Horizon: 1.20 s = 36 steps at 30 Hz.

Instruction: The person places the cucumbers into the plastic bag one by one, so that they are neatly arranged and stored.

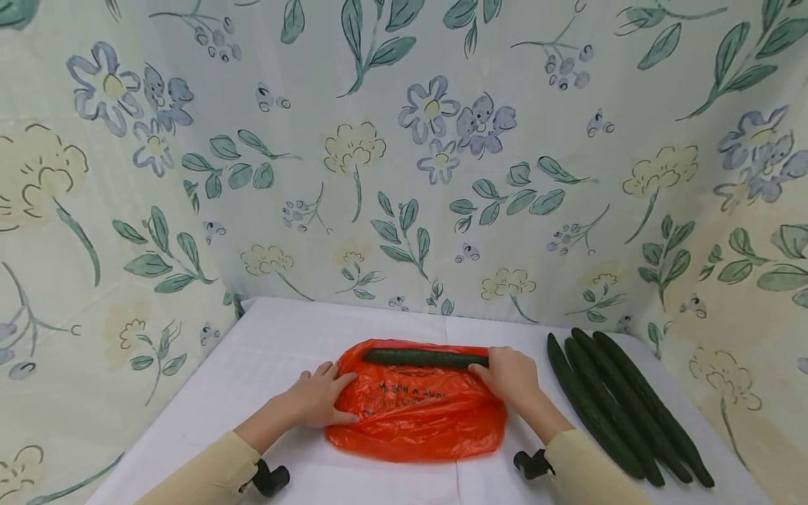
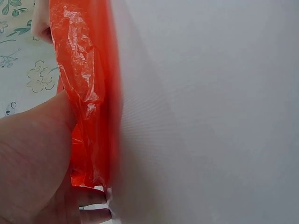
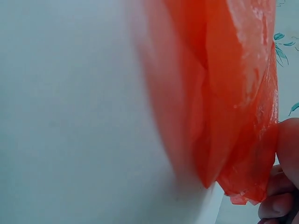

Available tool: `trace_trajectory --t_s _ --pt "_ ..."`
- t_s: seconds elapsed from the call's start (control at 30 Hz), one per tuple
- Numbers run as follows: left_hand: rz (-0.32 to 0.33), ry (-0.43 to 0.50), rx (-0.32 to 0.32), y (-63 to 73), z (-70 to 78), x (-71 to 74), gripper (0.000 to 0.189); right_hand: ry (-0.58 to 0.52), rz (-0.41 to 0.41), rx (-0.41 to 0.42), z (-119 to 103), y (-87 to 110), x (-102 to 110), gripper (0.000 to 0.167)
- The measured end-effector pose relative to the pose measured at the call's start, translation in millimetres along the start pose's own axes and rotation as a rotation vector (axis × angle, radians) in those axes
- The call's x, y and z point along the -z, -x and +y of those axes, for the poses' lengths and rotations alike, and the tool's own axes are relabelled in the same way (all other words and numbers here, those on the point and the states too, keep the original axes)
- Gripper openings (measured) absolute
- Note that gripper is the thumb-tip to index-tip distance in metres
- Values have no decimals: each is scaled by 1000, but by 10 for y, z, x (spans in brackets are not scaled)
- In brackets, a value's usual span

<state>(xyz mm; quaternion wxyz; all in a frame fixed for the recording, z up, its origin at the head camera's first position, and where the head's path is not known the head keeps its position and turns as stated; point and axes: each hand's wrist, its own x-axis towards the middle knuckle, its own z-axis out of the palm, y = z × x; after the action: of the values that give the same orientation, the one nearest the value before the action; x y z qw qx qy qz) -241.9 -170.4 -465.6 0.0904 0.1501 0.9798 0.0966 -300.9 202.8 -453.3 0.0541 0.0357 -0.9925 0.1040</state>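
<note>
Right hand point(image 1: 513, 375) curled round one end of a cucumber point(image 1: 424, 358), grip tight on it, at the top edge of an orange bag point(image 1: 416, 414). Left hand point(image 1: 318, 397) flat on the bag's left side, fingers straight, gripping nothing. Bag lying in the middle of the white table point(image 1: 278, 344). Three more cucumbers point(image 1: 621, 400) side by side, just right of the bag

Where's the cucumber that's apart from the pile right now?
In the head view the single cucumber lies crosswise at the far edge of the orange bag, its right end at the right hand, left of the three cucumbers.
</note>
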Motion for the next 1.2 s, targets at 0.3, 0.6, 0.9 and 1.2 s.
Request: trace_trajectory --t_s 0.3,0.6,0.9,1.2 --pt "-34 26 3 20 25 -44 90 9 -87 -39 26 76 -48 47" --pt "-30 25 12 35 14 -79 91 17 -99 -33 30 101 -77 42" --pt "-27 29 19 -11 8 -79 91 6 -82 -21 42 70 -33 33" --pt "-21 33 32 -31 -10 -27 91 -58 -28 -18 72 24 16 34"
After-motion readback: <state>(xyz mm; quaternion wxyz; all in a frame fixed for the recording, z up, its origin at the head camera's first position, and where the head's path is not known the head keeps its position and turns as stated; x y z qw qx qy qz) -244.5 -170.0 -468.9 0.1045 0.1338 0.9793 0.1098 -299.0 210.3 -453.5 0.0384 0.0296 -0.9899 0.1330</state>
